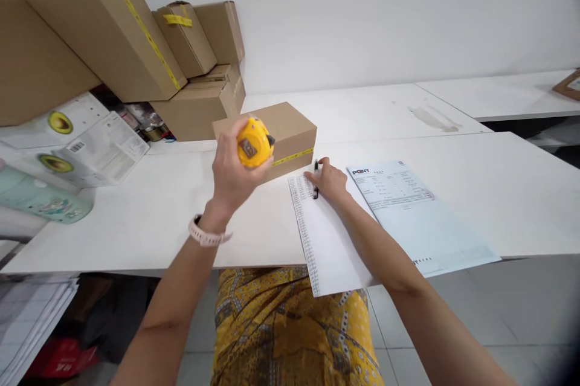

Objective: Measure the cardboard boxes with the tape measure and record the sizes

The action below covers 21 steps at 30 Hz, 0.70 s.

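My left hand (233, 165), raised above the table, is closed around a yellow tape measure (254, 143). Behind it stands a closed cardboard box (290, 126) with a strip of yellow tape along its side; the hand and tape measure cover part of it. My right hand (332, 180) rests at the top of a white sheet (330, 253) with writing down its left edge. A black pen (316, 189) lies between that hand's thumb and fingers, nearly upright in the view. A light blue printed form (408, 217) is beside the sheet, under the right forearm's outer side.
Several cardboard boxes (194, 108) are stacked at the back left against the wall. White cartons with avocado pictures (86, 144) and a mint-green bottle (45, 196) sit at the left. The white table's (462, 193) front edge is close to my lap.
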Motion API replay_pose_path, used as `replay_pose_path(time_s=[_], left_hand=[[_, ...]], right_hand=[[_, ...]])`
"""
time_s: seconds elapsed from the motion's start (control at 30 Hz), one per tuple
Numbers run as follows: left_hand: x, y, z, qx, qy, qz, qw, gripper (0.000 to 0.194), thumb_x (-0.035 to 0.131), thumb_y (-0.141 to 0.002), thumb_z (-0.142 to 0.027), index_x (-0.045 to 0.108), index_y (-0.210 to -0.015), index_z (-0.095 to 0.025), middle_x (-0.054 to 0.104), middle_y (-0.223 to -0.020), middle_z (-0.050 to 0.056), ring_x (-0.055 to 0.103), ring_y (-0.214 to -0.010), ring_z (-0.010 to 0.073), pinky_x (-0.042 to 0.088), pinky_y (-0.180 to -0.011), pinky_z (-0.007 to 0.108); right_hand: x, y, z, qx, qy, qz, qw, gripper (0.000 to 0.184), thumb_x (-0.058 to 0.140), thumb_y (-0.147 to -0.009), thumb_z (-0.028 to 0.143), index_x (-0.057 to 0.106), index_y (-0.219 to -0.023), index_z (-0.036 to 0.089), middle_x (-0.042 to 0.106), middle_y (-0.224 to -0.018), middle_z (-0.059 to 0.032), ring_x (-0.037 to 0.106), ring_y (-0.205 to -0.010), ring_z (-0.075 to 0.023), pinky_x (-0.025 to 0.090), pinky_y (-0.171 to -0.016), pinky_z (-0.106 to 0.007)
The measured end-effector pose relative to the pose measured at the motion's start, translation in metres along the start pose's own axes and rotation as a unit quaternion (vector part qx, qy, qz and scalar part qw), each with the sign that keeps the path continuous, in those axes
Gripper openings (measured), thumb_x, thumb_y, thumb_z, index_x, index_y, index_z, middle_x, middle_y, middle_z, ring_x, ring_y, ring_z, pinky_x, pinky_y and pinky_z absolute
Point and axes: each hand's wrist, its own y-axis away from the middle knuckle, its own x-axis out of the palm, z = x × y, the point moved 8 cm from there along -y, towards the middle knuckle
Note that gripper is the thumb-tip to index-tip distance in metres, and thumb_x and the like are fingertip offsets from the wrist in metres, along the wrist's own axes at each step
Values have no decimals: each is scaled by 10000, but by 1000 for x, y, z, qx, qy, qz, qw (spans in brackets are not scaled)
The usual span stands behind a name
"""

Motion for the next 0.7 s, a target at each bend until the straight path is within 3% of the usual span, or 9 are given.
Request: replay_pose_path(time_s=[0.07,0.17,0.23,0.3,0.37,0.47,0.53,0.7], left_hand=[[19,-31,8,1,-41,42,998,661,702,-830,-312,418,-1418,-214,562,-1406,141,557,-1273,312,451,-1071,474],[48,-54,21,-16,-73,106,992,602,672,-823,-294,479,-1388,-212,603,-1362,122,569,-1244,316,447,-1056,468],[63,-58,31,-44,-84,140,986,516,631,-843,-300,538,-1343,-216,626,-1320,117,577,-1214,313,453,-1032,455],[72,-57,37,-64,-95,153,982,450,581,-877,-320,584,-1316,-220,635,-1294,121,583,-1188,315,457,-1008,452],[76,-56,38,-64,-109,145,981,452,558,-896,-345,602,-1327,-217,632,-1291,130,588,-1168,322,455,-994,456],[79,-55,36,-40,-129,142,981,488,588,-884,-389,614,-1342,-222,633,-1283,128,597,-1143,326,452,-972,452],[82,-55,34,-21,-134,154,979,494,612,-873,-412,620,-1340,-250,639,-1272,110,605,-1121,321,453,-944,439],[90,-60,34,17,-132,175,976,520,656,-850,-427,609,-1350,-292,645,-1283,82,625,-1089,304,443,-897,413]], right_hand=[[4,-1,6,-27,34,5,999,400,492,-967,366,480,-1323,184,731,-1104,-174,687,-970,-308,436,-761,-360],[5,1,6,-47,42,7,998,417,391,-947,165,524,-1342,164,735,-1082,-181,695,-959,-306,448,-785,-377],[2,-1,-2,-44,-14,-5,999,404,404,-912,139,611,-1259,154,743,-1028,-167,693,-941,-299,460,-805,-387],[-3,-6,-17,-11,-157,-23,987,336,454,-879,193,686,-1120,156,745,-916,-127,689,-838,-266,485,-770,-372],[-5,-12,-36,36,-369,-31,928,276,524,-830,284,709,-993,159,718,-769,-78,658,-676,-212,511,-686,-342],[-8,-20,-56,63,-634,-32,770,268,606,-741,355,688,-912,166,704,-699,-50,646,-601,-164,549,-645,-308],[-16,-24,-63,44,-717,-47,695,266,614,-721,336,676,-926,179,728,-746,-49,688,-671,-154,579,-686,-289],[-43,-27,-83,5,-774,-100,625,251,613,-753,251,655,-999,225,743,-830,-5,720,-799,-139,605,-739,-269]])
